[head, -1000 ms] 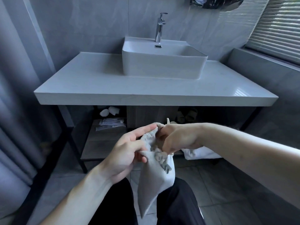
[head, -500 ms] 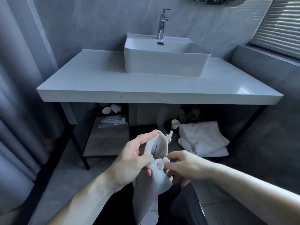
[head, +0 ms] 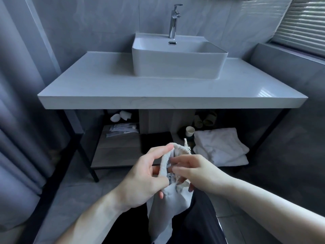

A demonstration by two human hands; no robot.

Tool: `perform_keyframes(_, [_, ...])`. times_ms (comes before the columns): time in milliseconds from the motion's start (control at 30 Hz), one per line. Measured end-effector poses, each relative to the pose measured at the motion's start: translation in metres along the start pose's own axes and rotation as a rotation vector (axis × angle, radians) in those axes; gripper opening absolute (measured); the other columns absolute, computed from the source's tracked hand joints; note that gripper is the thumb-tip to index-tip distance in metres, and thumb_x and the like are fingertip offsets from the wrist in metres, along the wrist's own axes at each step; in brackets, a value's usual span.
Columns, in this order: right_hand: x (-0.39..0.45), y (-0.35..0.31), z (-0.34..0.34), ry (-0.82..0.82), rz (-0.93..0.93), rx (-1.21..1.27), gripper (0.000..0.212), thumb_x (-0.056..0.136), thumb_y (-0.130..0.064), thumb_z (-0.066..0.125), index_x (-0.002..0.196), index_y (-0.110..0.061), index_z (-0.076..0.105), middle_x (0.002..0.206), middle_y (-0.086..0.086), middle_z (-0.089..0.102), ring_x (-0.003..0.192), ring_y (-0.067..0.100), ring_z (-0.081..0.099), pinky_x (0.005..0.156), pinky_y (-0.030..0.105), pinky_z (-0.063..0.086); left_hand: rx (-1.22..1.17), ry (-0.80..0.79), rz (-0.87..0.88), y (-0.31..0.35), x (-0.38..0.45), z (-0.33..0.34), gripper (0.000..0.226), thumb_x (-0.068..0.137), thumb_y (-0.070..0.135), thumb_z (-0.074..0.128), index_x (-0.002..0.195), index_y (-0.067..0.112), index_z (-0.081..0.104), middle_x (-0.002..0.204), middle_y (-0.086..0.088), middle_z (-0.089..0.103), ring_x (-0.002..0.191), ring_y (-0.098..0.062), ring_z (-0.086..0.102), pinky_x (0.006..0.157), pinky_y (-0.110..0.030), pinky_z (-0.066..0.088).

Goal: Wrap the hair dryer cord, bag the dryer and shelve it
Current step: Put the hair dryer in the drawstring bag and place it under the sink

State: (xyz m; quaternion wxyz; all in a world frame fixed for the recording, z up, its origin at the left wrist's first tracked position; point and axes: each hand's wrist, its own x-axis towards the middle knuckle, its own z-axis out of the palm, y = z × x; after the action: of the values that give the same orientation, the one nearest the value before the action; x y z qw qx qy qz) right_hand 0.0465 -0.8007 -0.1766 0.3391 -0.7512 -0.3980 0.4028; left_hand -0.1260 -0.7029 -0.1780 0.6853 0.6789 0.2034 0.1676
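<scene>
Below the counter (head: pixel 172 101), at about 6 o'clock in the view, both hands held a pale cloth drawstring bag (head: pixel 167 206) over the person's dark trousers (head: pixel 198 224). Left hand (head: pixel 142 180) pinched the bag's gathered mouth, its fingers (head: pixel 158 152) clamped on the cloth. Right hand (head: pixel 198 173) met it from 3 o'clock, fingers closed on the bag's neck and cord. Folded white towels (head: pixel 219 148) lay on the shelf (head: pixel 116 154) at 1 o'clock. No dryer showed.

A pale cloth drawstring bag (head: pixel 167 208) hangs limp between both hands, its gathered mouth and frayed cord (head: pixel 186 146) rising above the fingers.
</scene>
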Motion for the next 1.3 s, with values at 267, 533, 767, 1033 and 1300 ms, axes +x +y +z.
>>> perform_keyframes(267, [-0.033,-0.007,-0.017,-0.048,-0.196,-0.344,0.061,0.092,-0.003,0.058,0.141,-0.040,0.063,0.106,-0.032,0.070,0.066,-0.002,0.062,0.062,0.008,0.045,-0.060,0.135,-0.027,0.008,0.000,-0.006,0.076,0.089,-0.018,0.048,0.153,0.024,0.052,0.154,-0.048,0.033,0.054,-0.013,0.058,0.059,-0.025,0.055])
perform_keyframes(533, [-0.038,0.013,-0.001,0.075,-0.397,-0.342,0.009,0.094,-0.034,0.077,0.092,-0.033,0.069,0.114,-0.018,0.067,0.080,0.009,0.069,0.069,0.016,0.050,-0.119,0.274,-0.017,0.006,0.005,0.001,0.076,0.090,-0.021,0.046,0.141,0.034,0.059,0.152,-0.036,0.048,0.058,-0.011,0.065,0.061,-0.020,0.055])
perform_keyframes(767, [-0.034,0.007,0.007,0.127,-0.437,-0.302,0.052,0.083,-0.040,0.086,0.130,-0.048,0.064,0.137,-0.024,0.056,0.087,0.011,0.074,0.074,0.012,0.052,-0.193,0.352,-0.006,0.009,0.000,0.002,0.075,0.083,-0.009,0.058,0.144,0.033,0.063,0.155,-0.046,0.031,0.080,-0.019,0.067,0.064,-0.021,0.056])
perform_keyframes(1033, [-0.031,0.000,0.010,0.328,-0.593,-0.270,0.008,0.099,-0.027,0.073,0.092,-0.027,0.070,0.086,-0.007,0.071,0.070,0.013,0.061,0.061,0.025,0.049,-0.173,0.390,0.035,0.012,-0.006,-0.002,0.067,0.089,0.000,0.069,0.150,0.026,0.058,0.146,-0.037,0.050,0.067,-0.016,0.070,0.068,-0.025,0.059])
perform_keyframes(1300, [-0.044,-0.002,-0.018,0.462,-0.602,0.038,0.015,0.098,0.000,0.073,0.093,-0.013,0.071,0.101,-0.003,0.081,0.090,0.024,0.078,0.079,0.042,0.061,0.722,0.484,0.390,-0.003,-0.020,-0.021,0.039,0.081,0.004,0.084,0.112,0.028,0.080,0.102,0.014,0.062,0.064,-0.015,0.053,0.063,-0.016,0.048])
